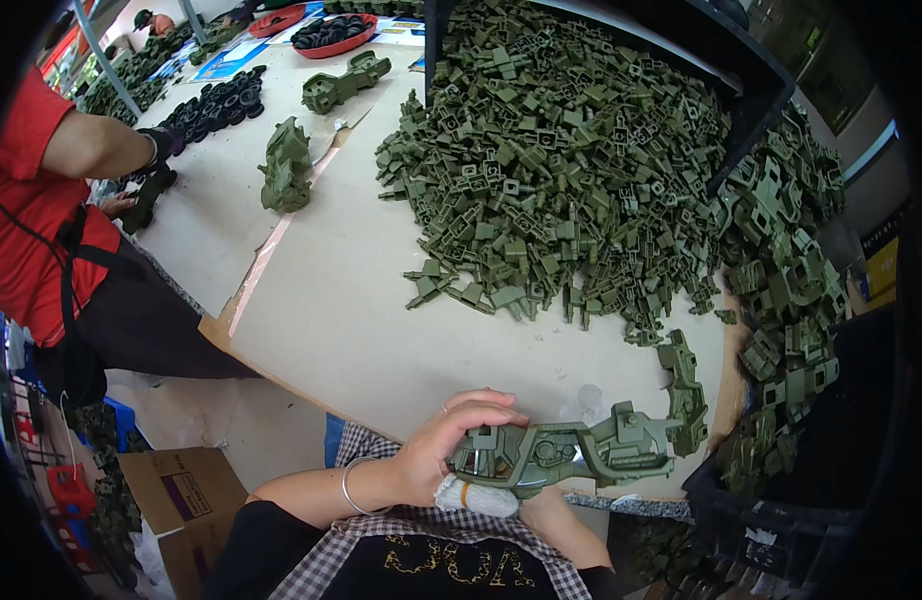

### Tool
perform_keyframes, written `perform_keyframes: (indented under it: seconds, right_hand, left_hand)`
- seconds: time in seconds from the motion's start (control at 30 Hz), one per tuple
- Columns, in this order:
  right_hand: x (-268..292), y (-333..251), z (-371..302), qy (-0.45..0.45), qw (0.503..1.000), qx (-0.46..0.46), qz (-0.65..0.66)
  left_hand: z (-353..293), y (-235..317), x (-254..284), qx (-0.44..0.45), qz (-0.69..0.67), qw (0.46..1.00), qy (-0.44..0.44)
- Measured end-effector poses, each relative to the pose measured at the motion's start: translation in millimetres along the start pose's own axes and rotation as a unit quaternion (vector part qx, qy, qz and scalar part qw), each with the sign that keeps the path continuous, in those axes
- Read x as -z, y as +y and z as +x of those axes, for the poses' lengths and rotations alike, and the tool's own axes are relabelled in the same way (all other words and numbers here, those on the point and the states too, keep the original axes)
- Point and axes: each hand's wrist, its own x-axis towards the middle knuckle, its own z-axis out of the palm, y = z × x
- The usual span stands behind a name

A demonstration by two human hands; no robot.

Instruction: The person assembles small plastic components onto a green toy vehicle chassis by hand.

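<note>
My left hand [431, 447] is closed round the left end of an olive-green plastic toy vehicle body [556, 455], just above the table's near edge. A white cloth wrap with a yellow band [478, 497] covers what looks like the left thumb. My right hand [546, 510] comes up beneath the same body, which hides its fingers; whether it grips cannot be made out. Beyond the body's right end, another narrow green vehicle part [685, 392] lies on the table. A big heap of small green plastic parts [551, 170] spreads across the far side.
Two assembled green vehicle bodies [286, 165] stand at the far left, near black wheels [216, 105] and a red bowl [333, 40]. A person in red [41, 200] works at the left. Larger green shells [791, 270] pile up at right, above a black crate [781, 530].
</note>
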Motion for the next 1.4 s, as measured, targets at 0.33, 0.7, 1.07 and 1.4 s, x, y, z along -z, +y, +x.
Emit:
perform_keyframes:
  seconds: [0.33, 0.7, 1.07, 1.4]
  right_hand:
    - [27.1, 36.1, 12.1, 0.001, 0.999, 0.049, -0.012]
    - [34.0, 53.7, 24.8, -0.107, 0.988, 0.113, -0.012]
    - [19.0, 30.1, 14.7, -0.016, 0.971, 0.159, -0.179]
    - [8.3, -33.9, 8.8, -0.055, 0.819, 0.203, -0.534]
  left_hand:
    - [2.0, -6.1, -6.4, 0.001, -0.067, 0.997, 0.043]
    - [8.3, 3.2, -9.7, -0.024, 0.083, 0.994, 0.060]
    - [0.9, -10.0, -19.8, 0.003, -0.037, 0.993, 0.111]
    - [7.4, -11.3, 19.5, 0.205, -0.343, 0.910, 0.113]
